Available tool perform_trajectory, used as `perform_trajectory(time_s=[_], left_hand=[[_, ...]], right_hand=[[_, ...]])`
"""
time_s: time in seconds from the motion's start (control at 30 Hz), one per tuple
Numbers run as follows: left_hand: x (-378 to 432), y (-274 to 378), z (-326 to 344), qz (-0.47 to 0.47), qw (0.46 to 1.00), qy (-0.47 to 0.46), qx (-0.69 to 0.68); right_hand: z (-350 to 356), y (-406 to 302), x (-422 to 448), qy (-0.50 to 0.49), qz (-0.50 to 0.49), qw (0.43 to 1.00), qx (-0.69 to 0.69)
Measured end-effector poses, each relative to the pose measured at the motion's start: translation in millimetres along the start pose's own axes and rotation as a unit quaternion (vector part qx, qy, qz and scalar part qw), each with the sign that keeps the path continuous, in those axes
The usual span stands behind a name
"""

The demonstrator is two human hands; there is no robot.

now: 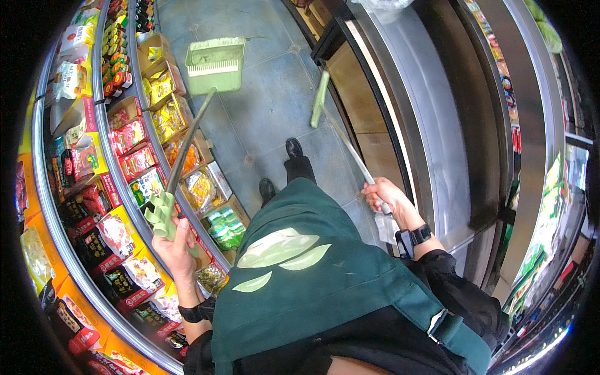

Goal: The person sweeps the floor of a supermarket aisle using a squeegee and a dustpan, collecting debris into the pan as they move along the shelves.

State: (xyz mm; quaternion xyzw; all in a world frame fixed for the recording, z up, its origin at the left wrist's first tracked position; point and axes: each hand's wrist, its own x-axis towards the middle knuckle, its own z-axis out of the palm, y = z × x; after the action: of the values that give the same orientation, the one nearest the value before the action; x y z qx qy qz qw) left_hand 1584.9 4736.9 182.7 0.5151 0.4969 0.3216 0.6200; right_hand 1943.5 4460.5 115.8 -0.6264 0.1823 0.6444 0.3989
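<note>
A green long-handled dustpan (214, 80) with a row of pale comb teeth lies on the blue-grey tiled floor at upper left of centre. My left hand (176, 243) grips the green clip-shaped top of its pole, beside the shelves. In my right hand (389, 199) is the pale pole of a broom (349, 143), held just above its lower end. The broom's narrow green head (319, 99) is at the right side of the aisle, near the base of a cabinet; its bristles cannot be made out. A crumpled clear plastic piece (387, 228) hangs below my right hand.
Tiered shelves (101, 140) of packaged food line the left side, with open cardboard boxes (171, 119) of packets along the aisle. A dark-framed cabinet and metal-edged display case (417, 108) bound the right. My black shoes (294, 147) stand on the tiles between them.
</note>
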Motion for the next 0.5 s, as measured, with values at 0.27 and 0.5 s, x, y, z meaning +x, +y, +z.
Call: perform_trajectory(time_s=[0.27,0.5], left_hand=[[10.5,4.0,60.6,-0.031,0.997,0.067,-0.008],[18.6,34.9,98.1,-0.062,0.993,0.096,-0.016]], right_hand=[[1.7,-72.0,166.2,-0.071,-0.051,0.994,-0.060],[12.4,-188.4,208.7,-0.125,-0.081,0.985,-0.085]])
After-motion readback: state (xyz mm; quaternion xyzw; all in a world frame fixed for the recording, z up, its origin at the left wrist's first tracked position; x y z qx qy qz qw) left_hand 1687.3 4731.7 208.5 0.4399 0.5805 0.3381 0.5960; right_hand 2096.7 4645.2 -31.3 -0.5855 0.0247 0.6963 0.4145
